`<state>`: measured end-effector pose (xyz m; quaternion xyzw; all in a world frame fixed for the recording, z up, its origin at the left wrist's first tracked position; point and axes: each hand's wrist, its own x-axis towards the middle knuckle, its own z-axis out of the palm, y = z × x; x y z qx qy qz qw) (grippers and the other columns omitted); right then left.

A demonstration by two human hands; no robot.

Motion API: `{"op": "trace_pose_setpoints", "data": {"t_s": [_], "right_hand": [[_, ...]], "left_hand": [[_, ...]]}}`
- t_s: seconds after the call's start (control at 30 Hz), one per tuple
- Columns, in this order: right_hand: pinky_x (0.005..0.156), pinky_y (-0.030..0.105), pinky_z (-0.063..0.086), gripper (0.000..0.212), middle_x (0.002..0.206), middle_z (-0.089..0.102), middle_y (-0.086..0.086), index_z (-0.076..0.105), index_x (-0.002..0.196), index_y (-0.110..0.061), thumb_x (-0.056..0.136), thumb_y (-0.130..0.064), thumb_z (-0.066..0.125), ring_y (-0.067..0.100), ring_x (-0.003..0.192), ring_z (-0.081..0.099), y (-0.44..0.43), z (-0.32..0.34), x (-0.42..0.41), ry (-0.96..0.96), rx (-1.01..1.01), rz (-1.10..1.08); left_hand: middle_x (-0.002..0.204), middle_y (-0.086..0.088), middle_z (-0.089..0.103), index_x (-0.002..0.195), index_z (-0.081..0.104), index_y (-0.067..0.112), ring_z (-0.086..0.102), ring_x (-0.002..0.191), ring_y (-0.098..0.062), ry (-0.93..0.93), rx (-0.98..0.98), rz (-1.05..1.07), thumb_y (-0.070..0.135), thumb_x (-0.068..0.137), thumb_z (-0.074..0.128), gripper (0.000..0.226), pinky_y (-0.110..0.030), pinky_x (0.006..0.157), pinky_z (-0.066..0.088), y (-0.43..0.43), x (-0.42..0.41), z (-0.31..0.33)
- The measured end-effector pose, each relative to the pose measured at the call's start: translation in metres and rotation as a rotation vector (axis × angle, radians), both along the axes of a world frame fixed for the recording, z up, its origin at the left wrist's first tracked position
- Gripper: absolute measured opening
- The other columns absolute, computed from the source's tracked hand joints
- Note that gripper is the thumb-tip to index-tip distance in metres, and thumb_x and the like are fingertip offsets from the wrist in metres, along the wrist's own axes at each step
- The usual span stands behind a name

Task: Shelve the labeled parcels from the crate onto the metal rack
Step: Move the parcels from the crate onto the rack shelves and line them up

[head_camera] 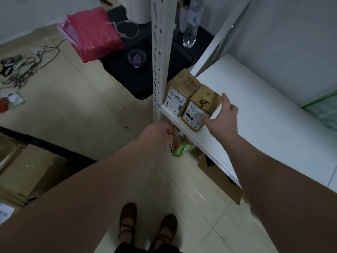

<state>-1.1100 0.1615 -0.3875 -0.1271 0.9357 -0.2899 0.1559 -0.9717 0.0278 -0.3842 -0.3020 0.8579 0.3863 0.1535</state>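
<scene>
Two small brown labeled parcels stand side by side on the white shelf (255, 114) of the metal rack, at its front left corner. My right hand (221, 118) grips the right side of the nearer parcel (201, 106), whose label faces me. The other parcel (179, 92) stands just left of it, against the rack's upright post (159, 57). Below the shelf edge, my left hand (156, 135) is closed around a small packet with red, white and green print (177, 148). The crate (54, 148) with cardboard boxes sits on the floor at lower left.
A pink wrapped bundle (94, 33), a purple cup (136, 58) and a water bottle (192, 21) rest on a black surface behind the post. Cables (25, 68) lie on the tiled floor at left. Cardboard (222, 181) lies under the shelf. A green-edged item (322, 110) sits on the shelf's far right.
</scene>
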Motion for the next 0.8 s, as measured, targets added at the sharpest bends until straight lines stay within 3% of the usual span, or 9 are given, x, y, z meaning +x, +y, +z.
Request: {"op": "trace_pose_setpoints", "data": {"t_s": [0.17, 0.23, 0.33, 0.43, 0.53, 0.8], "right_hand": [[0.093, 0.033, 0.05, 0.065, 0.137, 0.043, 0.012, 0.043, 0.142, -0.014, 0.084, -0.023, 0.07, 0.027, 0.118, 0.054, -0.011, 0.047, 0.041, -0.124, -0.01, 0.042], [0.089, 0.03, 0.049, 0.056, 0.125, 0.054, 0.006, 0.051, 0.136, -0.012, 0.085, -0.024, 0.069, 0.024, 0.116, 0.056, -0.02, 0.068, 0.06, -0.161, -0.052, 0.078], [0.092, 0.029, 0.042, 0.053, 0.131, 0.058, 0.004, 0.054, 0.137, -0.012, 0.088, -0.027, 0.066, 0.025, 0.121, 0.054, -0.029, 0.096, 0.094, -0.183, -0.029, 0.155], [0.103, 0.036, 0.044, 0.051, 0.136, 0.058, 0.008, 0.055, 0.137, -0.013, 0.089, -0.028, 0.065, 0.027, 0.123, 0.054, -0.037, 0.115, 0.134, -0.16, -0.078, 0.118], [0.1, 0.032, 0.043, 0.049, 0.136, 0.058, 0.008, 0.055, 0.136, -0.012, 0.09, -0.027, 0.063, 0.026, 0.123, 0.055, -0.047, 0.134, 0.182, -0.1, -0.114, 0.061], [0.092, 0.03, 0.048, 0.044, 0.123, 0.063, 0.006, 0.059, 0.13, -0.011, 0.088, -0.021, 0.066, 0.025, 0.109, 0.061, -0.087, 0.159, 0.346, -0.151, -0.25, -0.067]], "left_hand": [[0.108, -0.009, 0.064, 0.107, 0.064, 0.005, 0.058, 0.098, -0.021, 0.034, -0.052, 0.026, 0.019, 0.096, 0.049, 0.023, -0.029, 0.081, 0.047, -0.004, 0.03, 0.061], [0.106, -0.009, 0.063, 0.099, 0.06, 0.012, 0.058, 0.098, -0.021, 0.053, -0.057, 0.056, 0.019, 0.095, 0.05, 0.013, -0.033, 0.087, 0.048, -0.01, 0.049, 0.084], [0.099, -0.003, 0.059, 0.094, 0.055, 0.017, 0.054, 0.09, -0.018, 0.078, -0.052, 0.086, 0.02, 0.094, 0.053, 0.004, -0.031, 0.086, 0.046, -0.023, 0.077, 0.109], [0.108, -0.003, 0.059, 0.112, 0.062, 0.015, 0.057, 0.094, -0.018, 0.105, -0.003, 0.154, 0.023, 0.093, 0.056, 0.022, -0.026, 0.077, 0.047, -0.036, 0.111, 0.125], [0.11, -0.004, 0.062, 0.116, 0.062, 0.016, 0.057, 0.089, -0.015, 0.151, 0.0, 0.156, 0.023, 0.092, 0.056, 0.025, -0.02, 0.069, 0.042, -0.052, 0.155, 0.141], [0.093, -0.003, 0.059, 0.101, 0.06, 0.02, 0.058, 0.085, -0.019, 0.191, 0.069, 0.149, 0.023, 0.092, 0.059, 0.009, -0.029, 0.07, 0.046, -0.119, 0.311, 0.161]]}}
